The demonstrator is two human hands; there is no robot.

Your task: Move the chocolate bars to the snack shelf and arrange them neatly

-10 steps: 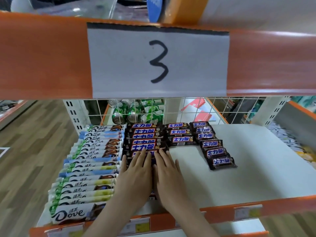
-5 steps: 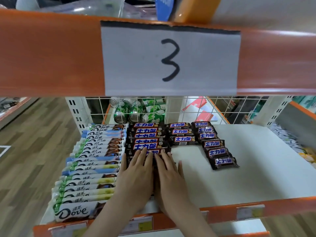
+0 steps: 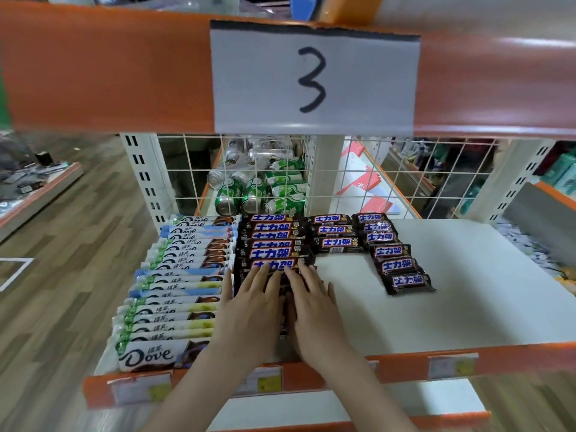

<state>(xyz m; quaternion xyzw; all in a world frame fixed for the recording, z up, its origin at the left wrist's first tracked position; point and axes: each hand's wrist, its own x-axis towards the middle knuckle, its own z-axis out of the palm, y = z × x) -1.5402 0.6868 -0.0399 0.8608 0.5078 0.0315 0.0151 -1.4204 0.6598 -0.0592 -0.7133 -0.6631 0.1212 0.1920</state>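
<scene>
1. Dove bars (image 3: 174, 294) fill the left column of the shelf (image 3: 467, 307), overlapped front to back, in the same order as a second ago.
2. Dark bars (image 3: 274, 244) form the next column, just beside the Dove bars. Its near end lies under both hands, so the front bars are mostly hidden.
3. Left hand (image 3: 249, 310) lies flat, palm down, on that column; its fingers are straight and close together, holding nothing. Its fingertips have barely crept back along the column over the last second.
4. Right hand (image 3: 314, 310) lies touching the left one, also flat, its fingers slightly spread, pressing and not gripping. Both forearms reach in over the orange front rail (image 3: 514, 357).
5. Since the hands have hardly moved, this looks like pressing and squaring the column, not placing a new bar.
6. Short column (image 3: 333, 232) of three bars lies at the back, right of the hands, unchanged.
7. Slanted column (image 3: 392, 254) of smaller bars drifts rightward toward the front; it probably needs straightening. The shelf to its right is bare.
</scene>
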